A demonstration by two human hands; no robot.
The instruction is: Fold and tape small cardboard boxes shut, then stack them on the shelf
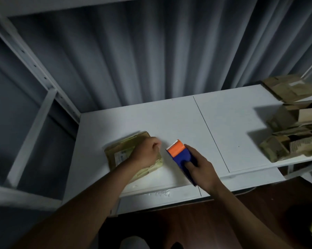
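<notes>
Head view: my left hand (pixel 147 153) curls down on the cardboard box (pixel 132 155) near the white table's (pixel 169 119) front edge, pinning it, I judge, for taping. My right hand (pixel 202 168) grips the tape dispenser (pixel 181 155) just beside it. Bare tabletop lies behind; unfolded boxes (pixel 293 121) crowd the far right.

Illumination is dim and cool, brightest on the white counter (pixel 232 126), where the cardboard pile (pixel 295 126) at right casts hard shadows leftward, while motion blur softens that pile and wide-angle distortion bends the shelf frame (pixel 34 65) at left.
</notes>
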